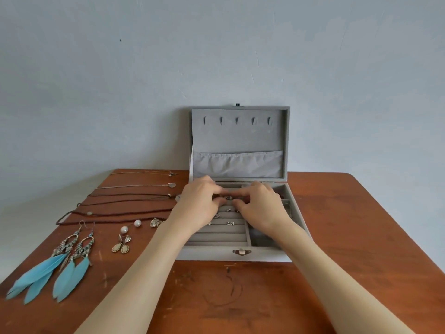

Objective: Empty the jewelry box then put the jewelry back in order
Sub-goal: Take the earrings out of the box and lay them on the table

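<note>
Both my hands are in the grey jewelry box (pixel 240 255), which sits open on the brown surface (pixel 349 237) with its lid (pixel 238 131) standing up against the wall. My left hand (pixel 201 201) and my right hand (pixel 258 204) meet over the ring rows, fingers curled, and between their fingertips sits a small silver ring (pixel 228 197) — both seem to pinch it, though the fingers hide much of the grip. More small silver pieces (pixel 230 223) lie tucked in the ring slots below my hands. Out on the surface to my left, the necklaces (pixel 134 196) lie stretched in rows, one under another. Nearer me lie the blue feather earrings (pixel 57 268), side by side, then two pearl studs (pixel 131 226) and a pair of oval drop earrings (pixel 121 245) just beside the box.
</note>
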